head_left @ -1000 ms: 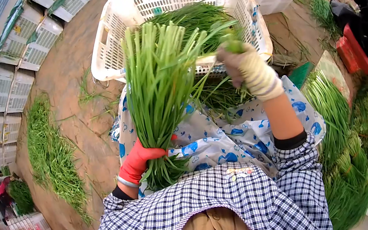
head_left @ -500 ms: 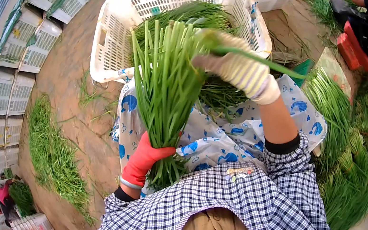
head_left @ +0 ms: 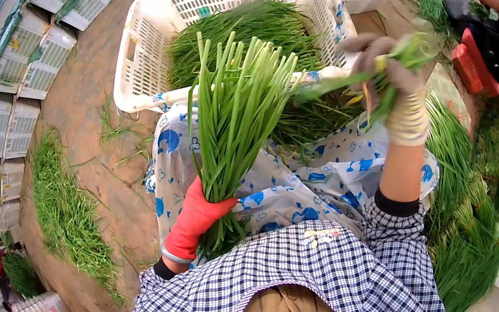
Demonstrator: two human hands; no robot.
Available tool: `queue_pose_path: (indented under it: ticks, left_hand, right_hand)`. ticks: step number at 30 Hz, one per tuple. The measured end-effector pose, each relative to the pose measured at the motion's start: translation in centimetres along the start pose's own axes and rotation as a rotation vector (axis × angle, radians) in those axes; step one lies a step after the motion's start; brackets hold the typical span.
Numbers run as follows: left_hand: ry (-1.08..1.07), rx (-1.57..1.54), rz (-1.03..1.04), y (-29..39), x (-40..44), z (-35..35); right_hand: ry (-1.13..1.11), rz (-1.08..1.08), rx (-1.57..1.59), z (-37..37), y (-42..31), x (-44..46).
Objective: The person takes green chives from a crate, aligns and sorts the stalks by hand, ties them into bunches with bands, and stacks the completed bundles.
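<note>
My left hand point(head_left: 199, 218), in a red glove, is wrapped round the lower part of a thick bunch of long green leafy stalks point(head_left: 236, 112), which stands upright over my lap with pale cut ends on top. Off to the right, my right hand point(head_left: 388, 72), in a grey and cream striped glove, is closed on a few loose green leaves point(head_left: 410, 52), some yellowish; they are blurred by motion. Behind the bunch is a white plastic crate point(head_left: 127, 102) with more green stalks point(head_left: 254, 21) inside. A white and blue patterned apron point(head_left: 257, 204) covers my lap.
Loose greens point(head_left: 69, 214) lie on the brown floor at left. Stacked white crates point(head_left: 10, 125) line the left side. Bundled greens point(head_left: 467, 213) lie at right, near a red object point(head_left: 467, 66). Part of another person point(head_left: 489, 0) shows at the upper right edge.
My right hand has moved from beside the bunch's top out to the right, with loose leaves in it. My left hand still holds the bunch, which now leans slightly more to the right.
</note>
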State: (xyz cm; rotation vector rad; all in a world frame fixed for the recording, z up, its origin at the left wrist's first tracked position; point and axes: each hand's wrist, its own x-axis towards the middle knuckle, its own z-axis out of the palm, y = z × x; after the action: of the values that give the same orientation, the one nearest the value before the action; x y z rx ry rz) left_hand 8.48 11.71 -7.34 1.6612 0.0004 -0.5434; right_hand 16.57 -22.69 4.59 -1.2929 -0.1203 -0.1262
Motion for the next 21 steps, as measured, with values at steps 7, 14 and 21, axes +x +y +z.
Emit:
queue_pose_path:
  ticks: [7,14,21]
  left_hand:
    - [0.090,0.199,0.183,1.5,-0.3,1.3]
    - [0.339,0.753,0.416,2.6,-0.3,-0.2]
    - [0.435,1.138,0.510,3.9,-0.7,-4.6]
  right_hand:
    - [-0.090,-0.245,-0.793,4.9,6.0,1.1]
    - [-0.269,-0.183,-1.414,5.6,7.3,2.1]
    - [0.408,-0.117,-0.397,-2.8,8.0,2.5]
